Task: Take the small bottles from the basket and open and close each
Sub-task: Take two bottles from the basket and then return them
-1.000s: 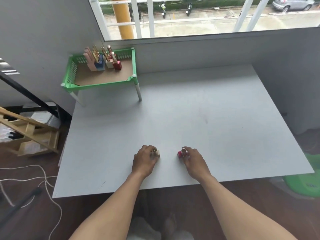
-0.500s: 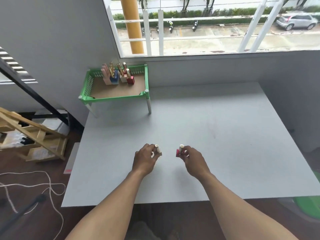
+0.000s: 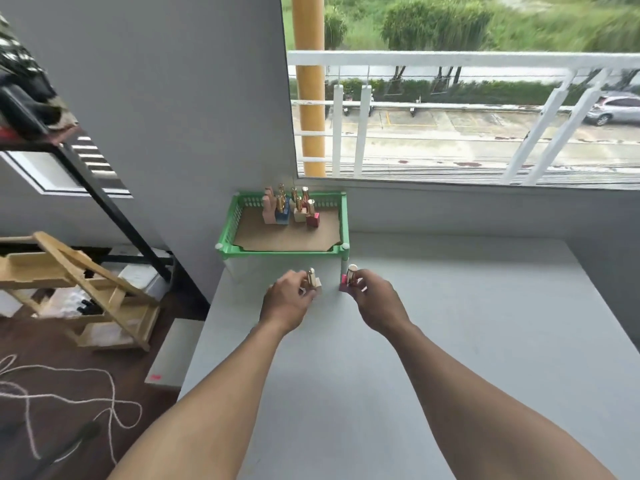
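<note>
Grey wall [image 3: 173,98], window [image 3: 467,116], wooden rack [image 3: 76,282]

Hands [image 3: 291,299] hide bottle bodies; basket bottles [image 3: 291,209] blurred, uncountable.

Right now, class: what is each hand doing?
Left hand: closed on the small cream gold-capped bottle.
Right hand: closed on the small pink silver-capped bottle.

A: Qty of small bottles seen?
B: Two held, one cream bottle [image 3: 317,285] and one pink bottle [image 3: 346,284]. Approx. six counted in one green basket [image 3: 282,249], partly overlapped.
</note>
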A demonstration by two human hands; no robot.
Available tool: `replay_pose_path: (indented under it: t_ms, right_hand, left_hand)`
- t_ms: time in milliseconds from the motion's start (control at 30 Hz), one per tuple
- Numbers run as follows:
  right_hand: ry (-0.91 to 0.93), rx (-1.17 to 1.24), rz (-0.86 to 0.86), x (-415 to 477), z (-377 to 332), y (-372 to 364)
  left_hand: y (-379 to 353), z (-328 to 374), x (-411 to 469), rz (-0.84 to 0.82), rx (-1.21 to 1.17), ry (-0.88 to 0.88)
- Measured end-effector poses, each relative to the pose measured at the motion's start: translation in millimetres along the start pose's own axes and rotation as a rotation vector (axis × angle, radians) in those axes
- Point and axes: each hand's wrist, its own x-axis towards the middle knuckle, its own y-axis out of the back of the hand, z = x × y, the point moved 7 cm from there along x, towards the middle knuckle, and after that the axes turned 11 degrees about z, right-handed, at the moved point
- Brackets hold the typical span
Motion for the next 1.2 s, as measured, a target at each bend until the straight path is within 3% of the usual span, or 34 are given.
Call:
replay_pose_path:
  t_ms: [233, 500, 733, 1200]
  right_hand:
    - [0.074, -0.022, 0.028, 54.0, -46.7, -18.5]
    - [0.017, -0.020, 0.055, 97.9, -61.8, -36.4]
    - [-0.015, -0.012, 0.034, 128.3, -61.9, -65.0]
    - [-0.064, -0.226, 0.023, 160.8, -50.3, -97.7]
  left_hand:
    - [29.5, -12.0, 65.0, 0.048, -0.023, -0.018]
    - [29.5, -20.9, 118.0, 0.066, -0.009, -0.019]
    - [9.9, -38.4, 149.9, 0.005, -0.011, 0.003]
    - [-18.4, -58.1, 177.2, -0.082, -0.054, 0.010]
